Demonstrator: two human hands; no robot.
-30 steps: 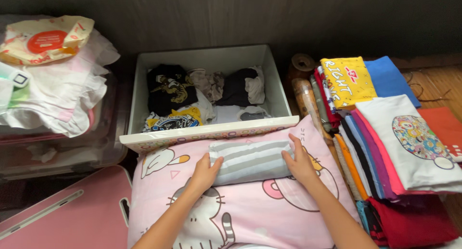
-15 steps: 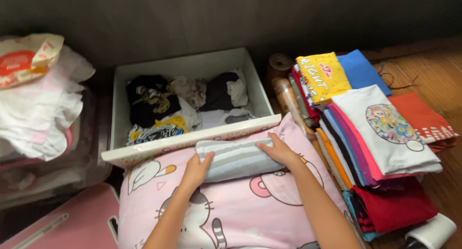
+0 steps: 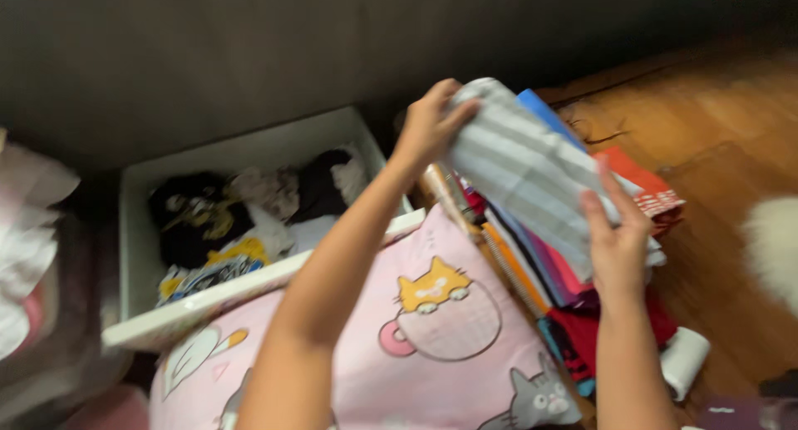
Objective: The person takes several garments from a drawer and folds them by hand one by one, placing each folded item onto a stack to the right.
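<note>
1 head-worn camera looks steeply down from close above, tilted toward the right of the grip: both hands' hold sits upper centre, the white drawer [image 3: 249, 160] left of it, wooden floor [image 3: 731, 130] to its right.

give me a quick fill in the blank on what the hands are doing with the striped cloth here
1. Both hands, the left hand and the right hand, hold up a folded cloth striped grey and ____.
2. The cloth is over the stack of folded ____.
3. The pink pillow shows an orange ____.
4. The white drawer is ____.

Missing words: white; shirts; cat; open
</note>
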